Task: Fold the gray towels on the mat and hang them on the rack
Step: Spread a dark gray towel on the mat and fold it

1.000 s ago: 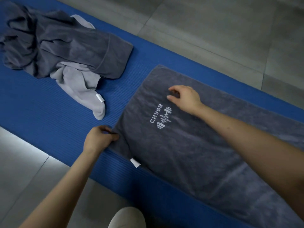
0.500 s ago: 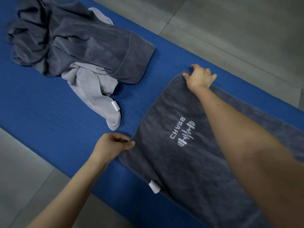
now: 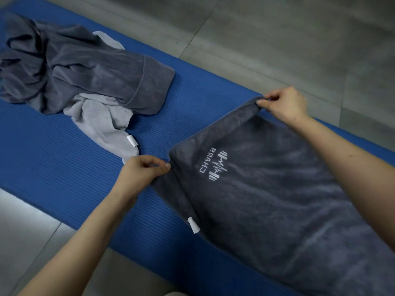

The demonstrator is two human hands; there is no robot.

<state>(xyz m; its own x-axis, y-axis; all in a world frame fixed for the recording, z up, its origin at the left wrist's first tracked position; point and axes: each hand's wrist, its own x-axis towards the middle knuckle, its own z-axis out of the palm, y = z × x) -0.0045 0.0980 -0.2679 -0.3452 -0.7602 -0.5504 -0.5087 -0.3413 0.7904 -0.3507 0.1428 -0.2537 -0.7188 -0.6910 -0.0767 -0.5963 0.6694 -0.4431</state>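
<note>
A dark gray towel [image 3: 267, 189] with a white stitched logo lies spread over the right part of the blue mat [image 3: 53, 157]. My left hand [image 3: 141, 171] pinches its near left corner. My right hand [image 3: 284, 103] pinches the far left corner, and the short edge between both hands is lifted off the mat. A small white tag [image 3: 193, 225] hangs from the towel's near edge. The rack is out of sight.
A crumpled heap of dark gray towels [image 3: 85, 73] lies on the mat's left part, with a light gray towel [image 3: 102, 122] poking out beneath it. Gray tiled floor [image 3: 277, 39] surrounds the mat.
My right hand went from the logo area to the towel's far corner and gripped it. Both hands now lift the short edge, which has come up off the mat.
</note>
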